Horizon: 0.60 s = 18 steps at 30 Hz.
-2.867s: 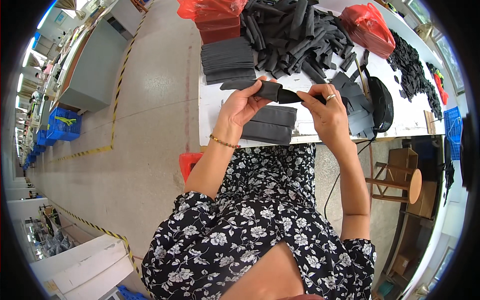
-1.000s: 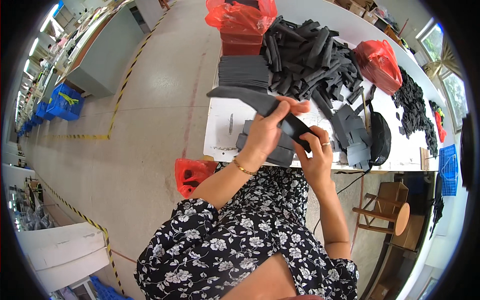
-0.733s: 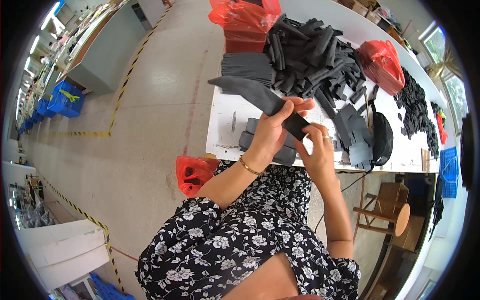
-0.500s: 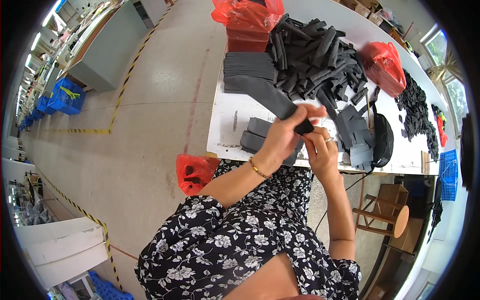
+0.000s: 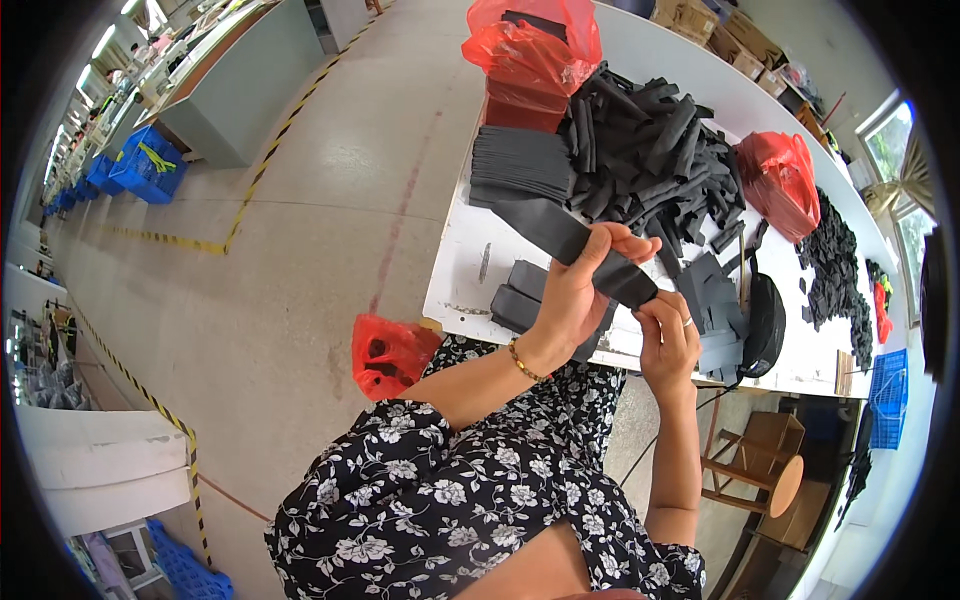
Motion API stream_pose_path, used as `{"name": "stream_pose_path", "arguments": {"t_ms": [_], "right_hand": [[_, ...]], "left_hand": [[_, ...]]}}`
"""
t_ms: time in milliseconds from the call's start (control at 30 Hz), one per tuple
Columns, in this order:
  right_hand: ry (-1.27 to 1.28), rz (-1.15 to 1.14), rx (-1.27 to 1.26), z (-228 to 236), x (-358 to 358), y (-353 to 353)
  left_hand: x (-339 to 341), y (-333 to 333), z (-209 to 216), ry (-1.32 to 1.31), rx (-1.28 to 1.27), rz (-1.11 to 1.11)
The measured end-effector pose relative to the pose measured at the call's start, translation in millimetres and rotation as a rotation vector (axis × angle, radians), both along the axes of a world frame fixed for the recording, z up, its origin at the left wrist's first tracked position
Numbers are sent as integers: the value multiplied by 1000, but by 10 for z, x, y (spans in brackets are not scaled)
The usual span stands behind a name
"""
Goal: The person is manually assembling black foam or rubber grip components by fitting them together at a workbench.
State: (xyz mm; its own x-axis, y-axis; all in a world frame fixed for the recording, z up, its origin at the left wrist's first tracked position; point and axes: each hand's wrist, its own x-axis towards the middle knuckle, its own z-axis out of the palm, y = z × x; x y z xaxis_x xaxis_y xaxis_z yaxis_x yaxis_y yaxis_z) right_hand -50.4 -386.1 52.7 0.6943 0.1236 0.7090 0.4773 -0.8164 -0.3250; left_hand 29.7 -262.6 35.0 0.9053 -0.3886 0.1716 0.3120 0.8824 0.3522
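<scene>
A long flat black fabric strip (image 5: 545,228) stretches between my hands above the white table (image 5: 455,265). My left hand (image 5: 570,305) grips it along its length, the thumb on top and the fingers beneath. At its right end, my right hand (image 5: 668,335) pinches the strip between thumb and fingertips. The far end of the strip reaches toward a neat stack of black strips (image 5: 520,165). Under my left hand lie some folded dark pieces (image 5: 518,295), partly hidden by the hand and wrist. Dark grey flat pieces (image 5: 712,300) lie to the right of my right hand.
Behind the stack stands a red plastic bag (image 5: 530,60), beside a heap of curled black strips (image 5: 650,150). Another red bag (image 5: 780,185), small black scraps (image 5: 840,260) and a black pouch (image 5: 766,325) are to the right. A wooden stool (image 5: 785,485) stands below the table edge.
My right hand has moved right and slightly down with the strip's end, and more of the strip shows between my hands. The whole view has shifted a little.
</scene>
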Motion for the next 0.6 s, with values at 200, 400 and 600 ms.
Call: {"name": "stream_pose_path", "arguments": {"t_ms": [200,400,600], "right_hand": [[-10,-23,2,-53,-5,-11],[-19,-81,81,-71,-19,55],[-66,-41,88,-108,26,96]], "left_hand": [[-31,-9,9,194,-150,-88],[-83,2,74,117,-173,-51],[-140,12,45,64,-112,-64]]}}
